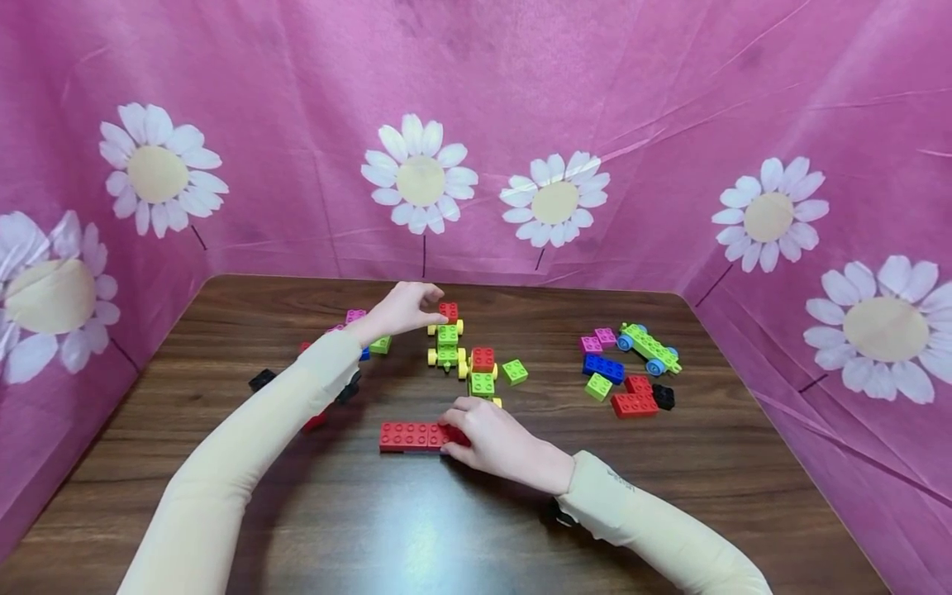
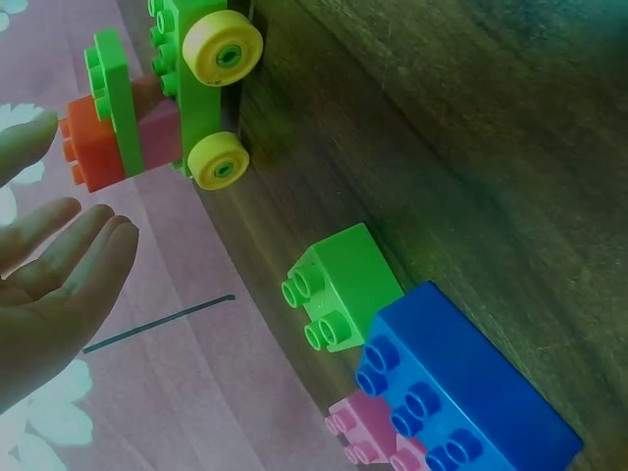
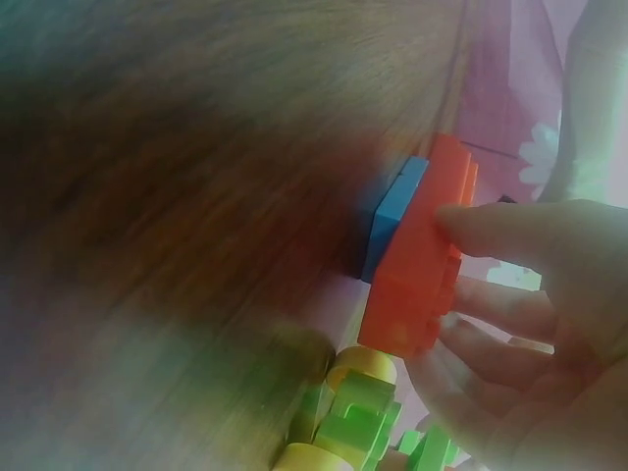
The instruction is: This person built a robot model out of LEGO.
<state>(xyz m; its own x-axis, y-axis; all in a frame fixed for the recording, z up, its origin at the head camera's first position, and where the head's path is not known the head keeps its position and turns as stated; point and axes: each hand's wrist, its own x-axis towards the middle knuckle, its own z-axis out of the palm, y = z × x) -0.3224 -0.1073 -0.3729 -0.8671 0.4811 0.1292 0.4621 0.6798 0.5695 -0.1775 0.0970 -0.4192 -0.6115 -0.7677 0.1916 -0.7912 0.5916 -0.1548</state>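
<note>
My right hand [image 1: 494, 438] grips the right end of a row of red bricks [image 1: 405, 435] near the middle of the table. In the right wrist view the thumb lies on one side of the red brick [image 3: 417, 255] and the fingers on the other, with a blue brick [image 3: 395, 218] underneath. My left hand [image 1: 402, 312] hovers at the back beside a wheeled green toy car [image 1: 447, 335] topped by a red brick [image 1: 449, 310]. The left wrist view shows the fingers [image 2: 98, 250] spread, apart from that stack and holding nothing.
A second green car [image 1: 482, 384] with a red brick stands in front of the first, beside a loose green brick [image 1: 515, 372]. On the right lie a blue-wheeled green base [image 1: 649, 347], a blue brick [image 1: 603, 368], red bricks [image 1: 635, 405] and a black piece [image 1: 664, 397]. More bricks lie left, partly behind the left arm.
</note>
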